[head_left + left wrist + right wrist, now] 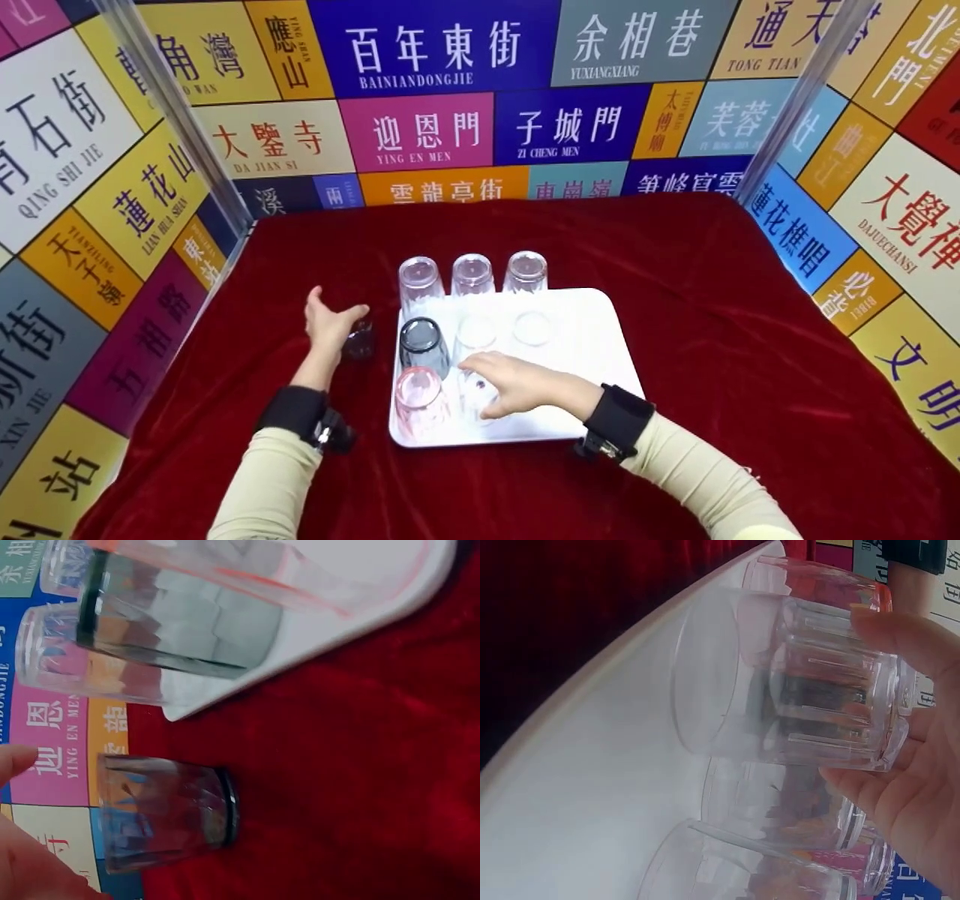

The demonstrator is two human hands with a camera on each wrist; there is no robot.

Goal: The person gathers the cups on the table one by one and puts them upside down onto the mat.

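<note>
A clear glass (795,690) is sitting upside down on the near part of the white tray (592,352), and the right hand (517,386) is curling its fingers and thumb round it — the right wrist view shows the ribbed wall cupped against the palm. Just to its left a pink glass (418,401) is standing at the tray's near left corner, with a grey glass (422,345) right behind it; more clear glasses are filling the middle and far rows. Off the tray, on the red cloth (712,337) to the left, the left hand (330,326) is wrapping round a small dark glass (165,810), though in the left wrist view only a fingertip and the palm show at its closed end, so the grip looks loose to me.

The glasses are crowding each other — I'd worry that the clear one could knock the pink or grey neighbour if it tilts sideways. The dark glass, lightly held, could slip and roll on the soft cloth.
</note>
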